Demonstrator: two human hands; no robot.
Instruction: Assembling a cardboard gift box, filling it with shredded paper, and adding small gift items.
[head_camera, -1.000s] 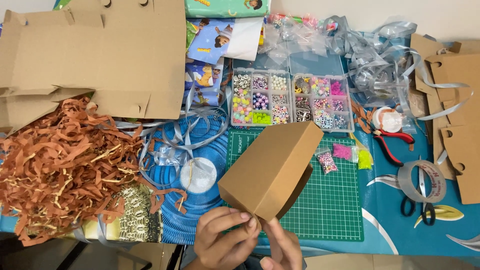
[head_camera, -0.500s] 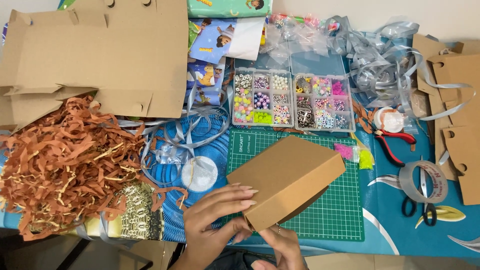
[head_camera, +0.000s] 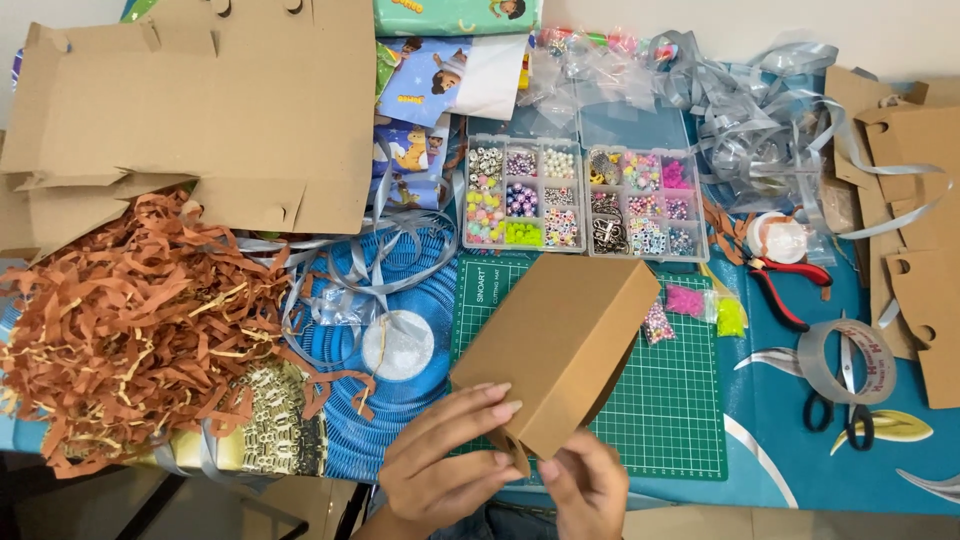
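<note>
Beyond the hands, a large flat brown cardboard sheet (head_camera: 200, 110) and a heap of shredded brown paper (head_camera: 130, 320) fill the worktop's left; two clear bead organisers (head_camera: 585, 198) lie past the green cutting mat (head_camera: 670, 400). The closed brown cardboard box (head_camera: 555, 350), tilted less steeply than before, rests over the mat. The left hand (head_camera: 440, 470) and right hand (head_camera: 585, 485) each close their grip on its near end.

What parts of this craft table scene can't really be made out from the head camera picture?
- Brown cardboard box: its near end is covered by the left hand and right hand; whether it is closed cannot be told.
- Black-handled scissors: blades partly hidden under the clear tape roll.
- Beads in the clear plastic organiser trays: too small to tell individual shapes.
- Both wrists: cut off by the bottom edge.
</note>
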